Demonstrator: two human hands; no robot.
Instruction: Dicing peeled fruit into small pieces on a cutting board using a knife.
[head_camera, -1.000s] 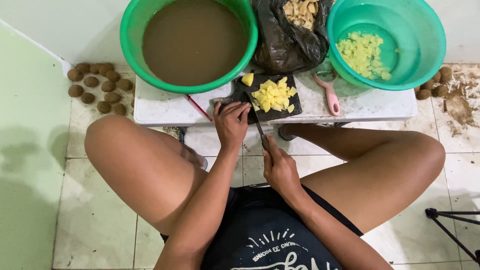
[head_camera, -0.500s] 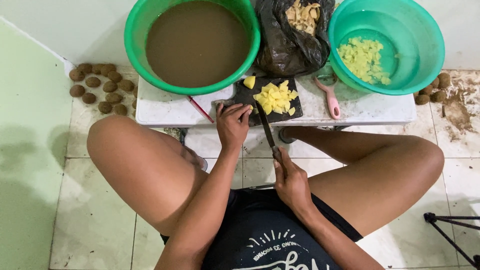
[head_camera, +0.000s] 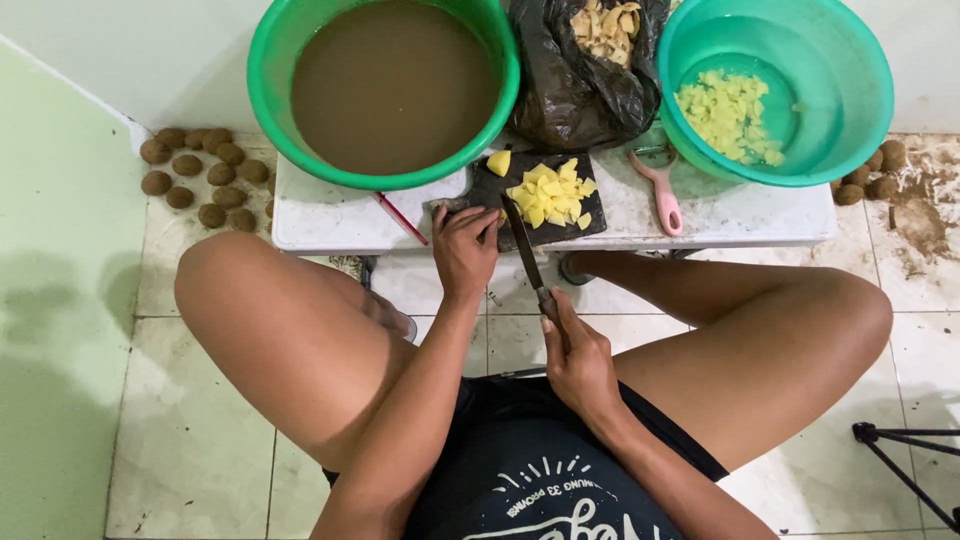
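Observation:
A black cutting board (head_camera: 500, 188) lies on a low white table (head_camera: 330, 220), with a pile of yellow potato cubes (head_camera: 548, 192) on it and one larger piece (head_camera: 498, 162) at its far edge. My left hand (head_camera: 465, 250) grips the board's near left edge. My right hand (head_camera: 575, 362) holds a knife (head_camera: 525, 250) by the handle, its dark blade pointing away from me and its tip reaching the cubes. I sit low, with both knees spread beside the table.
On the table stand a green basin of brown water (head_camera: 385, 85), a black bag of peelings (head_camera: 590, 70) and a teal basin holding cut potato in water (head_camera: 775, 90). A pink peeler (head_camera: 660, 190) lies nearby. Unpeeled potatoes (head_camera: 195, 170) lie on the floor at the left.
My right hand has drawn back toward my body with the knife, so the blade now lies lengthwise toward the cubes. The left hand stays on the board's edge.

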